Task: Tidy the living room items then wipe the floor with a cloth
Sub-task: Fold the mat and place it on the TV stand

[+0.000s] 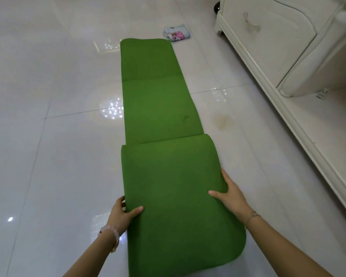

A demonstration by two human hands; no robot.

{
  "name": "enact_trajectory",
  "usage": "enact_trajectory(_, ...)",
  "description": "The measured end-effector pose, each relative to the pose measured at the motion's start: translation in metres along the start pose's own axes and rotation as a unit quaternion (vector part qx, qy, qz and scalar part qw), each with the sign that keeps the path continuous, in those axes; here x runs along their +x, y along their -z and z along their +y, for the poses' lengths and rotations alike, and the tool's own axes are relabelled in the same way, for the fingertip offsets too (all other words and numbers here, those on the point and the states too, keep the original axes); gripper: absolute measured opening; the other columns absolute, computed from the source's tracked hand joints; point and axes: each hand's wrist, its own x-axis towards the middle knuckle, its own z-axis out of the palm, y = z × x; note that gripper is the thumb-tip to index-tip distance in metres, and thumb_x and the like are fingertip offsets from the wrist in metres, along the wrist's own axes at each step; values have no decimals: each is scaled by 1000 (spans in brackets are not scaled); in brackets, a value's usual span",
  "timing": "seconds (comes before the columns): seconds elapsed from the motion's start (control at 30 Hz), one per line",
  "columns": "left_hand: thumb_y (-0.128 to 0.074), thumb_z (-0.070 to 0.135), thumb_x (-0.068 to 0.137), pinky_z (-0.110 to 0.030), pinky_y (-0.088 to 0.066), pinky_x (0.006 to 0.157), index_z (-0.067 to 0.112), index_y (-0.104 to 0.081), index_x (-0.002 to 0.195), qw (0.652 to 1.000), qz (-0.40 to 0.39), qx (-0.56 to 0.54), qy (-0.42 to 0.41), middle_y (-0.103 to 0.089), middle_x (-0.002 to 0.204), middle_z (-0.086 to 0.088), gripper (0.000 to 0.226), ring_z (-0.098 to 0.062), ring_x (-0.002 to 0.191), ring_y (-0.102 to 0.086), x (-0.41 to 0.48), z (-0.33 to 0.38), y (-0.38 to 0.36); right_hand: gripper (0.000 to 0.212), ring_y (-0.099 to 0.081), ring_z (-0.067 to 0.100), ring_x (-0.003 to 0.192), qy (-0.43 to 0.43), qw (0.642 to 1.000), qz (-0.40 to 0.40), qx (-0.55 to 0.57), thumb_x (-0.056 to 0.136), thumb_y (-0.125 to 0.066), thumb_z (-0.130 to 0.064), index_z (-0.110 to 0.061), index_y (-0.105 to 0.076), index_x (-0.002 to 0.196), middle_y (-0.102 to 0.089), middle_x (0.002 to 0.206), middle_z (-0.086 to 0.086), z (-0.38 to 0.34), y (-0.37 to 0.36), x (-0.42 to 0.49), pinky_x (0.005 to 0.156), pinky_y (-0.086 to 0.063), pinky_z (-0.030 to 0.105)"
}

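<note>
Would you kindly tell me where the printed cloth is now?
In the head view the printed cloth lies on the floor just beyond the far right corner of the green mat, left of the white cabinet.

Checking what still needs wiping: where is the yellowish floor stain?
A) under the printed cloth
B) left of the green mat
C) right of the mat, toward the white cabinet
C: the yellowish stain sits just right of the green mat, between it and the white cabinet.

Left wrist wears a pale beaded bracelet (110, 232), right a thin chain (253, 215).
</note>
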Motion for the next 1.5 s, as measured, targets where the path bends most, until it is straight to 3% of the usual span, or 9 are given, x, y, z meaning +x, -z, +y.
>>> enact_trajectory(0.2, -74, -2, 74, -40, -49, 76, 2, -38, 133, 997, 2, -50, 59, -58, 108, -13, 69, -27, 87, -58, 8, 1, 2, 95, -50, 23, 121, -35, 997, 7, 63, 70, -79, -10, -24, -23, 146, -45, 140, 2, 5, 0, 4, 102, -43, 43)
enact_trajectory(0.3, -72, -1, 75, -32, -44, 66, 3, -50, 120, 994, -28, -61, 87, -63, 97, -4, 51, -18, 82, -59, 5, 8, 7, 98, -54, 28, 116, -87, 991, 11, 103, 68, -81, -11, -15, -22, 146, -46, 138, 8, 4, 5, 5, 96, -48, 45)
enact_trajectory(0.57, -68, -8, 76, -33, -49, 63, 3, -50, 116, 988, -57, -104, 102, -65, 100, -16, 45, -29, 85, -64, -16, 2, 13, 44, -68, 28, 88, -182, 972, -81, 126, 72, -77, -6, -1, -60, 113, -69, 102, 13, -1, 15, -10, 81, -55, 40)
enact_trajectory(0.7, -69, -10, 74, -36, -51, 65, 3, -52, 114, 991, -54, -100, 68, -66, 101, -18, 46, -32, 86, -65, -21, 7, 15, 42, -66, 24, 90, -154, 975, -72, 143, 76, -73, -7, -7, -56, 115, -68, 103, 7, -6, 20, -17, 73, -55, 32)
enact_trajectory(0.87, -72, -13, 69, -43, -52, 79, 10, -55, 109, 993, -36, -110, 3, -67, 105, -18, 49, -34, 93, -65, -36, 24, 20, 49, -64, 25, 97, -92, 980, -27, 174, 77, -72, -6, -15, -53, 121, -66, 112, 5, -21, 22, -26, 86, -53, 44)
enact_trajectory(1.07, -71, -15, 68, -37, -51, 78, 21, -53, 108, 986, -6, -129, -105, -66, 105, -7, 56, -23, 95, -63, -61, 86, 34, 55, -60, 25, 104, -2, 982, 18, 190, 76, -74, -8, -17, -50, 125, -63, 116, 2, -84, 39, -34, 92, -50, 48)
enact_trajectory(1.2, -72, -13, 68, -43, -50, 87, 22, -53, 108, 982, -7, -125, -141, -66, 107, -8, 57, -24, 97, -63, -67, 137, 50, 53, -62, 22, 99, 45, 978, 27, 201, 75, -74, -5, -16, -52, 122, -64, 113, 3, -138, 52, -30, 88, -52, 42)
enact_trajectory(1.3, -73, -10, 69, -40, -50, 85, 25, -52, 107, 978, -6, -119, -172, -66, 107, -7, 56, -23, 97, -63, -50, 174, 60, 52, -62, 24, 100, 68, 976, 40, 203, 74, -74, -4, -16, -53, 120, -65, 111, 2, -174, 56, -11, 89, -51, 44)
enact_trajectory(1.5, -74, -5, 71, -26, -51, 71, 27, -50, 103, 967, -7, -112, -230, -63, 105, 0, 51, -16, 92, -62, 31, 252, 78, 43, -62, 15, 92, 94, 968, 72, 221, 77, -71, -1, -25, -54, 108, -65, 102, -5, -246, 46, 62, 73, -52, 31)
